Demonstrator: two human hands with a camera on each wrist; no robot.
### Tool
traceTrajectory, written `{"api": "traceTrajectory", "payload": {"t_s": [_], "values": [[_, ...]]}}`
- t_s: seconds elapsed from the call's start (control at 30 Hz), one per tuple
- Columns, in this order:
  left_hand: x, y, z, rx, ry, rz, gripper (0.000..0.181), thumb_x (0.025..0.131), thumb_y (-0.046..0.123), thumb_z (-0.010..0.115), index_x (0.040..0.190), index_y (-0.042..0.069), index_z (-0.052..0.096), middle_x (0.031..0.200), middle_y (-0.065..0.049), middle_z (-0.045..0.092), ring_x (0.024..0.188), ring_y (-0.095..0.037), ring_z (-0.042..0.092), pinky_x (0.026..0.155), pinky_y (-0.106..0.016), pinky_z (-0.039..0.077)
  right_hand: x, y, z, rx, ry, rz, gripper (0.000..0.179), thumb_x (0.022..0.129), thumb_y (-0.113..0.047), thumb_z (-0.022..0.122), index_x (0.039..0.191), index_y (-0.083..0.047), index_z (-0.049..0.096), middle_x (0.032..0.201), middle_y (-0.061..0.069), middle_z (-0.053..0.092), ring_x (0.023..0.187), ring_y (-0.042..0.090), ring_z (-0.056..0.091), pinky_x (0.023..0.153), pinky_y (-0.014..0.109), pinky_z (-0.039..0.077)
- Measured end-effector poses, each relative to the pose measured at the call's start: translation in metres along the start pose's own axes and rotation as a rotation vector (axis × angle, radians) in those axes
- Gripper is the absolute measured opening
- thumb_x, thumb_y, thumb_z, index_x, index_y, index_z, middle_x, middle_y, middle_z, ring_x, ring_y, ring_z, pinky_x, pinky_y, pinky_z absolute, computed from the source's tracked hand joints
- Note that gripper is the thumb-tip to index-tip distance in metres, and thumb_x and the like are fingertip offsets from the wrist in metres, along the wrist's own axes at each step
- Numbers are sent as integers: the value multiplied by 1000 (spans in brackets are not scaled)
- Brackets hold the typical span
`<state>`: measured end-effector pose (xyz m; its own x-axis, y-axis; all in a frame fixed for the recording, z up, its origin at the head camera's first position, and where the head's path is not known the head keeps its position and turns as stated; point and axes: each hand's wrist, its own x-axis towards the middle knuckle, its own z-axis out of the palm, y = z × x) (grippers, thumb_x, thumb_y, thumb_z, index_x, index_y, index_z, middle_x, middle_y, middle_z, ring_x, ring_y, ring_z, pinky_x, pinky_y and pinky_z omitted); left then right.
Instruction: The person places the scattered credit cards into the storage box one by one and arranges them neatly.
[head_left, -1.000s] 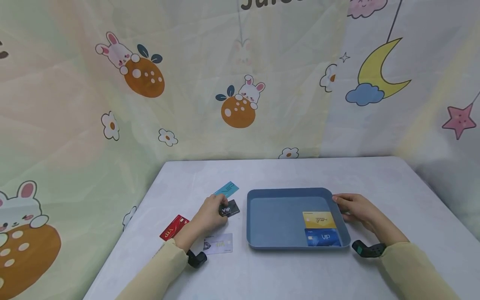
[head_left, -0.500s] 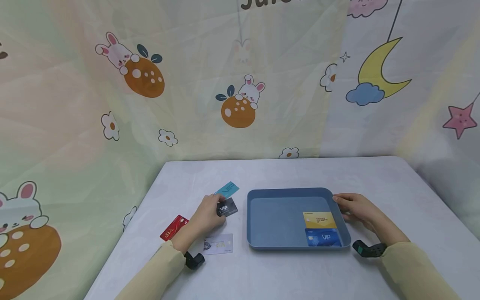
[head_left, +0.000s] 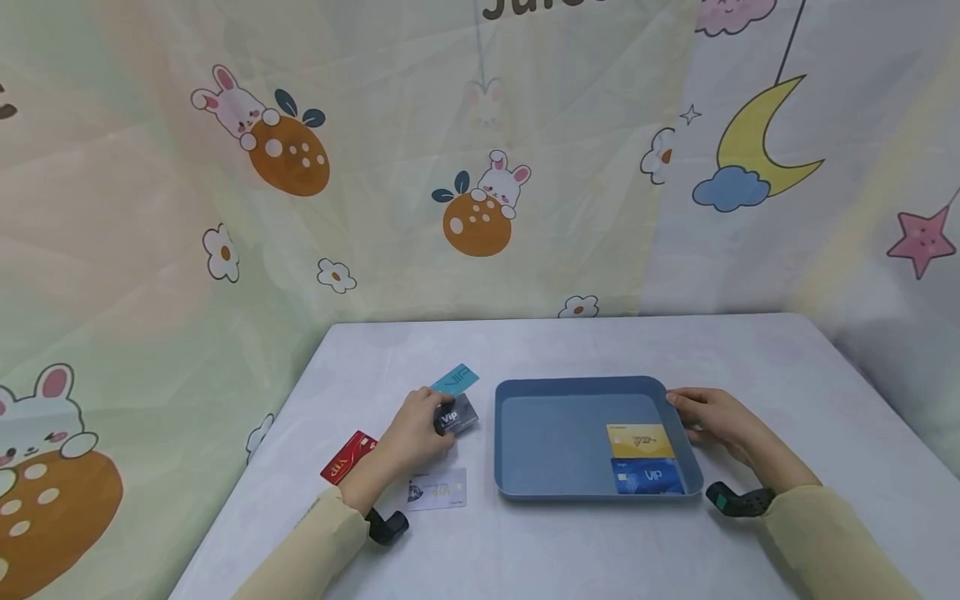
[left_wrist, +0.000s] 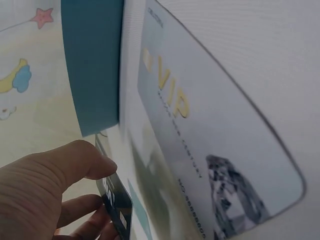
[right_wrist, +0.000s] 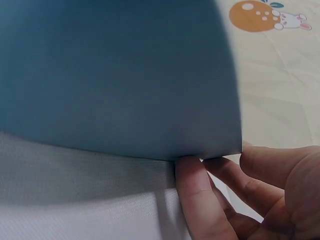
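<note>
My left hand pinches a black VIP card left of the blue-grey tray. In the left wrist view the thumb presses one face of that card, with fingers behind it; whether it is fully off the table I cannot tell. Just beyond lies a teal VIP card, partly hidden by the hand. My right hand holds the tray's right rim; in the right wrist view thumb and fingers meet at the tray's edge. Inside the tray, a yellow card lies above a blue VIP card.
A red VIP card lies left of my left forearm, partly covered by it. Nearer the front is a silver-white VIP card, seen close in the left wrist view. The white tabletop ends at a printed curtain behind.
The left hand has drawn back slightly left with the black card, whose tilt has changed. The right hand and tray have stayed in place.
</note>
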<state>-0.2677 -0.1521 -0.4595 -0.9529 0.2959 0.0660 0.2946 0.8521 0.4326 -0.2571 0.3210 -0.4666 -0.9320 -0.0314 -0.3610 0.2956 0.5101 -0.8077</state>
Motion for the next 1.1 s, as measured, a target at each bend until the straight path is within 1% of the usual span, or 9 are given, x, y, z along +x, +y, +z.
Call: {"api": "traceTrajectory", "payload": {"t_s": [0.07,0.2,0.37,0.6,0.73,0.87,1.0,1.1], "values": [[0,3,0,-5,4,-3,63,81,19,83,139,7,61,135,-13,58,119,-26,54,101,-45,52,0,0,0,1,0,2,71,110,-44,45,152,13,36,146,35,51,119,35,63,77,27,59],[3,8,0,-17,3,-11,64,82,20,84,140,10,61,136,-12,58,120,-26,54,101,-45,53,-1,0,0,2,3,5,71,110,-44,45,152,13,36,147,35,51,125,41,60,78,27,58],[9,15,1,-18,3,22,62,82,19,84,139,9,62,133,-12,59,120,-27,54,100,-45,53,-2,2,0,10,6,28,73,109,-46,46,152,12,36,148,34,50,128,44,58,80,27,58],[17,28,1,-26,19,64,56,82,18,83,134,8,65,132,-12,61,119,-27,54,100,-44,52,-2,1,-1,17,3,21,72,109,-44,46,152,12,36,147,34,51,126,41,60,79,27,58],[21,34,2,-24,37,107,54,79,17,83,130,7,66,129,-13,63,118,-29,55,100,-45,51,-1,1,0,16,6,18,70,110,-43,47,152,12,37,146,33,52,122,38,62,78,27,58],[24,38,3,-19,53,134,53,78,17,83,128,7,67,127,-12,64,116,-29,56,98,-45,50,-1,0,0,12,6,21,70,109,-43,47,152,12,37,146,34,52,119,35,63,77,27,58],[26,43,3,-30,54,156,52,78,15,82,127,6,67,124,-11,65,116,-28,56,98,-43,51,-1,-1,0,13,3,19,70,109,-43,48,152,12,37,146,34,52,118,34,64,77,27,58],[28,46,4,-37,43,159,51,79,15,81,128,7,67,123,-10,64,117,-27,56,99,-42,52,-1,-1,0,12,3,13,69,109,-42,48,151,12,38,145,34,52,117,32,64,77,27,58]]}}
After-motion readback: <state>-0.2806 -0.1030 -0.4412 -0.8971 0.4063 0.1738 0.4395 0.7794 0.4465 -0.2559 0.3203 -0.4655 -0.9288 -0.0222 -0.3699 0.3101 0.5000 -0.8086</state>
